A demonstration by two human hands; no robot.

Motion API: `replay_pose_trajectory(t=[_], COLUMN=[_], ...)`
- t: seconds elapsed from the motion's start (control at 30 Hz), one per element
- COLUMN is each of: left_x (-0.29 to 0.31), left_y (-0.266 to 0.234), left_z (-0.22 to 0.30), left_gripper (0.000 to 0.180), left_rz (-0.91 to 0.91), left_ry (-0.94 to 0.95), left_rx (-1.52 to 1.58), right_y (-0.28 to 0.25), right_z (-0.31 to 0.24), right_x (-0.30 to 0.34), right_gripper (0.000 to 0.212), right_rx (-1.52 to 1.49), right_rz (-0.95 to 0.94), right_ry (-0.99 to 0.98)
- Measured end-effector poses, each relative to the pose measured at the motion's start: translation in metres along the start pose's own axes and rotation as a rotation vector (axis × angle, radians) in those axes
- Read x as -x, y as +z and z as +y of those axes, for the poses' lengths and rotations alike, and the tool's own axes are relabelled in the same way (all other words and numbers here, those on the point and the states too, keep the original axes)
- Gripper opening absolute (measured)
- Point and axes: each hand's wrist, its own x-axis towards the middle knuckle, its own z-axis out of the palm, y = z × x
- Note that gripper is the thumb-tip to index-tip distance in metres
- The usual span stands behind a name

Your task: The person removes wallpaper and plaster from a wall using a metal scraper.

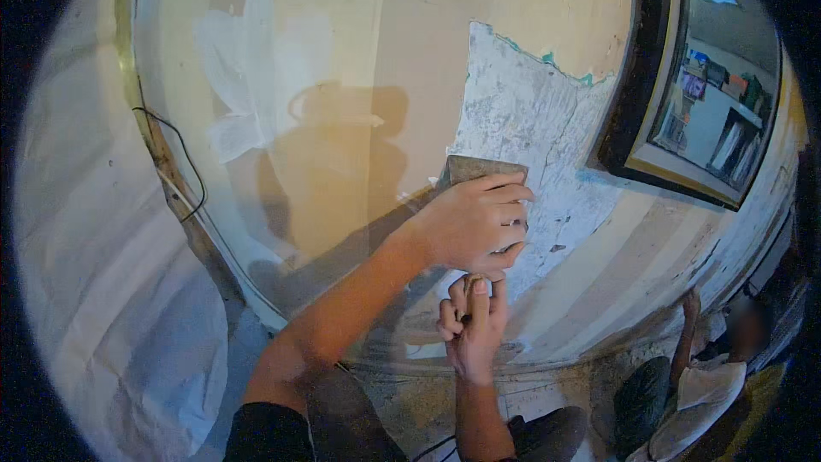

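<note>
A wide, flat grey-brown blade, apparently of a scraper (486, 168), lies against the wall (338, 43) at the lower left edge of a bare patch (530, 111). My left hand (475, 218) presses over the blade, its fingers bent around the right side. Just below, my right hand (475, 316) is curled closed with the thumb on top, around what looks like the scraper's handle; most of it is hidden by the fingers. The patch is mottled white and grey, with a ragged greenish upper edge where the striped yellow and tan coating ends.
A dark-framed mirror (624, 94) hangs right of the patch. White filler smears (261, 60) mark the wall at left. A black cable (192, 150) runs beside a pale hanging sheet (111, 291). At lower right another person (705, 385) crouches, one hand on the wall.
</note>
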Motion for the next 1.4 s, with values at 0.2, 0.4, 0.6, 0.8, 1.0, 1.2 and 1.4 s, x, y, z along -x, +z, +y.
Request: replay_pose_trajectory(t=[0.2, 0.4, 0.6, 0.8, 1.0, 1.2, 1.4], left_x=[0.005, 0.004, 0.001, -0.002, -0.004, -0.011, -0.009], left_y=[0.003, 0.008, 0.009, 0.002, 0.001, -0.005, -0.006], left_z=[-0.005, -0.005, -0.006, -0.005, -0.004, -0.008, -0.004], left_gripper=[0.025, 0.022, 0.018, 0.019, 0.017, 0.014, 0.012], left_rz=[0.116, 0.160, 0.135, 0.133, 0.080, 0.114, 0.079], left_ry=[-0.002, 0.004, 0.007, 0.017, -0.021, -0.019, -0.004], left_rx=[0.119, 0.042, 0.071, 0.009, 0.024, -0.028, 0.040], right_y=[0.020, 0.018, 0.017, 0.016, 0.019, 0.027, 0.027], right_z=[0.008, 0.008, 0.003, 0.006, 0.003, -0.001, 0.002], right_x=[-0.001, -0.002, -0.007, -0.009, -0.007, -0.017, -0.009], right_gripper=[0.022, 0.024, 0.024, 0.024, 0.020, 0.018, 0.018], right_rx=[-0.012, 0.068, 0.027, 0.008, 0.030, 0.007, -0.049], right_rz=[0.055, 0.126, 0.080, 0.088, 0.043, 0.037, 0.066], right_ry=[-0.052, -0.085, -0.017, -0.082, -0.053, -0.120, -0.055])
